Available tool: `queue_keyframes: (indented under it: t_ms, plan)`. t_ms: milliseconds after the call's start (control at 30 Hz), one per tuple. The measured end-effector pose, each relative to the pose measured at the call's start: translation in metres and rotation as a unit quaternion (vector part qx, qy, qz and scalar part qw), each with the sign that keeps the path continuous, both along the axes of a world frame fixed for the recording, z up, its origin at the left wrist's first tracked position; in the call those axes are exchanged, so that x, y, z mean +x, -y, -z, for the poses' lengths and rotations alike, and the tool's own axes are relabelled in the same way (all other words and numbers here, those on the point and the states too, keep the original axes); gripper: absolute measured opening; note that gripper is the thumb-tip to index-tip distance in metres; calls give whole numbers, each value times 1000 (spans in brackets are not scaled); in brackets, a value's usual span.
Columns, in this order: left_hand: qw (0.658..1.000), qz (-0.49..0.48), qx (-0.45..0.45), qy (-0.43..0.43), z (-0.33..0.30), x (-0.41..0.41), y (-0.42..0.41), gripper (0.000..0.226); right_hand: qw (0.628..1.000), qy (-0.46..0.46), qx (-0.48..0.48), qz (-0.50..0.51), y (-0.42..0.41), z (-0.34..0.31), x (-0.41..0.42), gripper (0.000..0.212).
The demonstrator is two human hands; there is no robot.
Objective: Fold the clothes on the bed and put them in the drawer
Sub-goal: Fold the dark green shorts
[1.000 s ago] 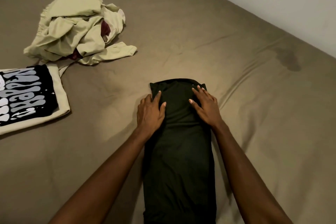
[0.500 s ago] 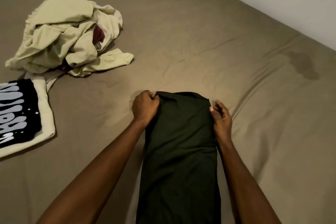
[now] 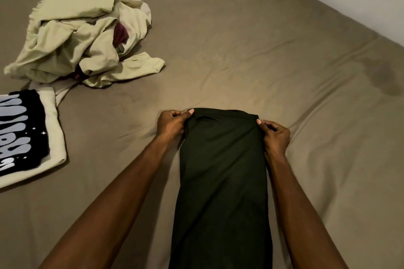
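Note:
A dark, long, narrow folded garment [image 3: 223, 181] lies on the bed in front of me, running from the bottom edge of the view up to the middle. My left hand [image 3: 171, 124] pinches its far left corner between thumb and curled fingers. At the far right corner, my right hand [image 3: 276, 136] pinches the cloth the same way. The far edge is lifted slightly off the sheet. No drawer is in view.
A crumpled pale green pile of clothes [image 3: 83, 35] with a maroon piece inside sits at the far left. A folded cream shirt with a black print [image 3: 26, 133] lies at the left edge. The taupe bed sheet [image 3: 262, 50] has a dark stain [image 3: 384, 76] near the right wall.
Both hands went from lying flat on the dark garment to pinching its far corners, and the far edge has risen a little.

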State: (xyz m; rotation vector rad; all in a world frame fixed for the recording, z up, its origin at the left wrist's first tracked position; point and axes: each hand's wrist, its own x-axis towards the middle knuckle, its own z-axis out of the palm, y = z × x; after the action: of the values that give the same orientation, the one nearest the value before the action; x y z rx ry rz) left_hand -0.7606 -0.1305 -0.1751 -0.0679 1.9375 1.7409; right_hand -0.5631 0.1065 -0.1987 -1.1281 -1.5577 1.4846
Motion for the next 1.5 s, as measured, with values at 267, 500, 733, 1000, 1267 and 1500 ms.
queue_keyframes:
  t_ms: [267, 500, 733, 1000, 1267, 1500]
  plan:
    - [998, -32, 39, 46, -2, 1, 0, 20, 988, 139, 16, 64, 0, -3, -13, 21]
    - [998, -29, 49, 8, -24, 27, 24, 58, 992, -21, -122, -22, 10, -39, 9, 33]
    - [989, -66, 134, 18, -24, 155, 134, 46, 988, 43, -92, -118, 108, -45, 117, 48]
    - [996, 49, 62, -30, -33, 250, 209, 17, 948, 292, 128, -9, 198, -38, 198, 25]
    - [932, 160, -103, -310, 7, 277, 233, 58, 964, 228, 133, 36, 213, -44, 211, 20]
    - [829, 202, -137, -503, 11, 296, 240, 65, 942, 297, 158, -8, 231, -56, 214, 38]
